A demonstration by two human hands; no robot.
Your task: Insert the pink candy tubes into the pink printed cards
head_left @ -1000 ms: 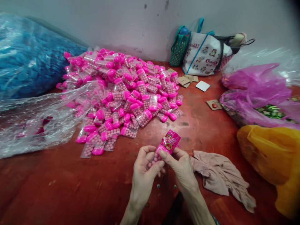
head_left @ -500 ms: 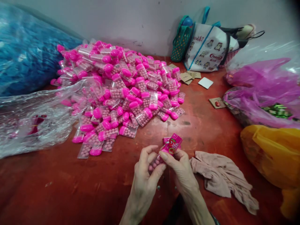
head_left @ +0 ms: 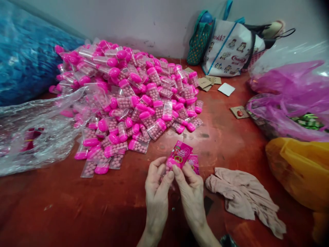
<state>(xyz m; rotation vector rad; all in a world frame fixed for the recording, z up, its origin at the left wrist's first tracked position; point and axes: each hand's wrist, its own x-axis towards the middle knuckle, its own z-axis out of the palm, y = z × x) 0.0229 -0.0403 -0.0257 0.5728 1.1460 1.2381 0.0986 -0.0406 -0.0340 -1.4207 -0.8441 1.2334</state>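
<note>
Handwork beside a pink heap (head_left: 154,92)

A red work surface (head_left: 61,195) spreads before me, with a plastic sack of blue pieces (head_left: 28,61) bulging at its far left. Against that sack leans the heap itself: clear containers of pink balls, glossily capped, some half under crumpled clear plastic (head_left: 59,137). Over on the right slump a purple bag (head_left: 290,84) and a yellow bag (head_left: 293,171), and left of the yellow one lies a rumpled pale cloth (head_left: 246,190).

Smaller, the left hand (head_left: 157,185) and right hand (head_left: 189,185) sit close together, just in front of the heap. Between them is a small container (head_left: 168,167): the left clamps it with thumb and fingers, while the right pinches a printed wrapper (head_left: 180,154) at the capped end. How far the wrapper covers the cap, I cannot tell. A second wrapper (head_left: 194,164) shows behind the right fingers.

The container looks light, stiff and a little slippery; I'd hold it by its broad sides. The wrapper seems thin and easily creased, best taken by an edge.
</note>
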